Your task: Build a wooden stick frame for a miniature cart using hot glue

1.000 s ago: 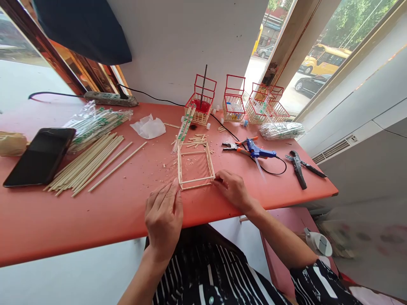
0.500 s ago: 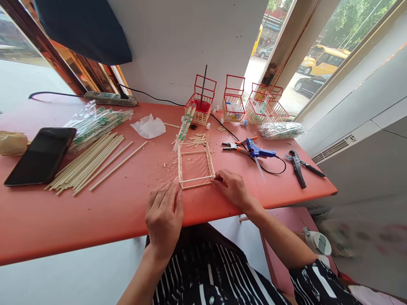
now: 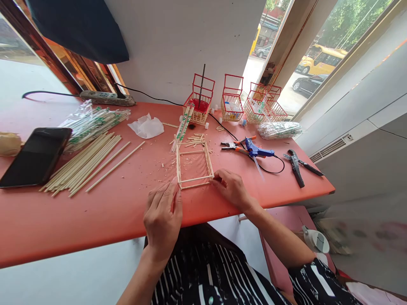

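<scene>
A small box-shaped frame of pale wooden sticks [image 3: 195,181] rests on the red table in front of me, with bars up both sides. My left hand [image 3: 163,210] is closed at its near left corner, thumb and fingers pinching there. At the near right corner, my right hand [image 3: 232,189] grips the frame between curled fingertips. Both fingertips partly hide the corners. Short cut sticks [image 3: 195,140] and crumbs lie just behind the frame, beside a few wrapped chopsticks [image 3: 184,123].
Loose sticks [image 3: 85,163], a phone [image 3: 36,156] and bagged chopsticks [image 3: 95,123] lie left. A blue glue gun [image 3: 257,149], orange-handled pliers [image 3: 233,145] and black-handled pliers [image 3: 297,167] lie right. Red-trimmed stick carts [image 3: 233,103] line the back; a power strip [image 3: 106,98] sits at the wall.
The camera view has shifted slightly, so the table items appear a little further left. Both hands keep their hold on the stick frame, which shows no clear movement on the table.
</scene>
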Demonstrator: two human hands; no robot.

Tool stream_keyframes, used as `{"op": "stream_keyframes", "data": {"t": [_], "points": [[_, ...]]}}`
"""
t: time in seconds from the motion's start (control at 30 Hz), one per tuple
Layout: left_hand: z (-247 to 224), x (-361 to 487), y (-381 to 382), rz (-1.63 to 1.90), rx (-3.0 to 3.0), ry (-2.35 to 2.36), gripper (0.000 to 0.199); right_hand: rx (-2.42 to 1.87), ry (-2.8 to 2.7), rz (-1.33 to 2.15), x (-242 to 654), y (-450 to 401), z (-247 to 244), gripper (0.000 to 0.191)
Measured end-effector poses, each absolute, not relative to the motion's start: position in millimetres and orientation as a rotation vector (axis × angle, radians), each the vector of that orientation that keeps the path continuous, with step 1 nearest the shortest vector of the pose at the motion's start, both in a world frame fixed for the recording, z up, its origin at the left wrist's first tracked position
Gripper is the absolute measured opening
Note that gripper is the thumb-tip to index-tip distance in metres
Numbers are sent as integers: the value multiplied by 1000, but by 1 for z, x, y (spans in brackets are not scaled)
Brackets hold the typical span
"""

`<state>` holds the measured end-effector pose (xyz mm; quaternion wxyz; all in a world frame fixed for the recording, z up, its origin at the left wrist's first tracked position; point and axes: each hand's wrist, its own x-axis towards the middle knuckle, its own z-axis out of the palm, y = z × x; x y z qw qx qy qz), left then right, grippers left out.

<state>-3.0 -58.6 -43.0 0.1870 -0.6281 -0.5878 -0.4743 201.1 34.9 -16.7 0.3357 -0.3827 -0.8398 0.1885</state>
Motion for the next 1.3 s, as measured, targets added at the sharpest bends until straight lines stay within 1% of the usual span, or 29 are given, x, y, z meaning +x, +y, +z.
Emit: {"op": "stream_keyframes", "data": {"t": [0.13, 0.27, 0.33, 0.53, 0.73, 1.07, 1.3], "points": [[-43, -4, -61, -1356, -1750, -1738, 35, -1038, -2128, 529, 203, 33, -16, 15], [-42, -5, -60, -1385, -1745, -1816, 33, -1014, -2065, 578, 206, 34, -16, 31], [-43, -5, -58, -1395, -1759, -1826, 32, -967, -2069, 599, 207, 35, -16, 34], [-43, -6, -58, -1393, -1797, -1784, 31, -924, -2079, 595, 208, 34, -15, 28], [-43, -5, -58, -1411, -1793, -1758, 34, -995, -2047, 581, 207, 32, -17, 16], [-44, -6, -58, -1414, -1804, -1731, 38, -1102, -2047, 661, 206, 33, -15, 15], [-44, -5, -58, -1399, -1815, -1708, 39, -1001, -2124, 639, 205, 33, -14, 13]]}}
